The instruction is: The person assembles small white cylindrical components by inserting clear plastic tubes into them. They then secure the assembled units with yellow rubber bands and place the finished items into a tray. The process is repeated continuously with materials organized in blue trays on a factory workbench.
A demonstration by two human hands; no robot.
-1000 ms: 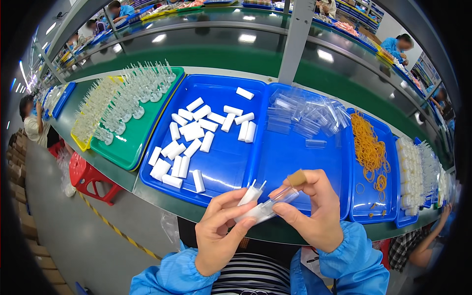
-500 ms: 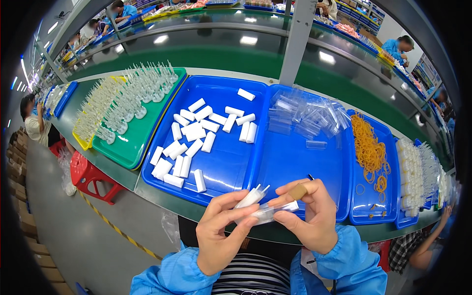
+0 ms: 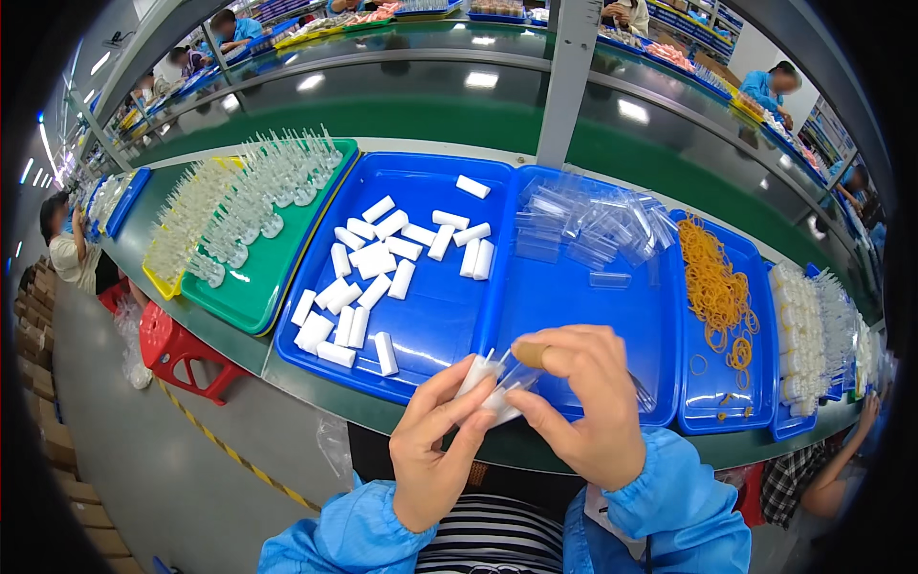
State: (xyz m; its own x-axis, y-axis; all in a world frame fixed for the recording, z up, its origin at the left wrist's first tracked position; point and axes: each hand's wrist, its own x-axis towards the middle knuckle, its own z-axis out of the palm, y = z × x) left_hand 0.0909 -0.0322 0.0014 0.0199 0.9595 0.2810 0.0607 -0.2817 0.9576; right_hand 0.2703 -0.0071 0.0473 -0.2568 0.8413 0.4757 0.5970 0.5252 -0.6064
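My left hand (image 3: 435, 445) is closed round a white block (image 3: 475, 375) with thin pale prongs at its upper end, and a second white piece (image 3: 499, 407) shows beside its fingertips. Between thumb and fingers, my right hand (image 3: 588, 407) pinches a clear plastic sleeve (image 3: 521, 376) that leans up against the white pieces. A brown cover (image 3: 529, 355) wraps one right fingertip. Both hands meet over the near edge of the blue trays. Fingers partly hide how the sleeve and white pieces fit together.
Ahead sit a blue tray (image 3: 430, 340) of white blocks and another (image 3: 545, 316) of clear sleeves. A green tray (image 3: 253, 311) of clear-stemmed parts lies left; rubber bands (image 3: 712, 277) fill a tray at right. A grey post (image 3: 566, 105) rises behind; a red stool (image 3: 177, 344) stands left.
My right hand has moved left, closer to my left hand, and its fingers have turned. The clear sleeve, earlier nearly level with a white end pointing right, now slants upward by the prongs.
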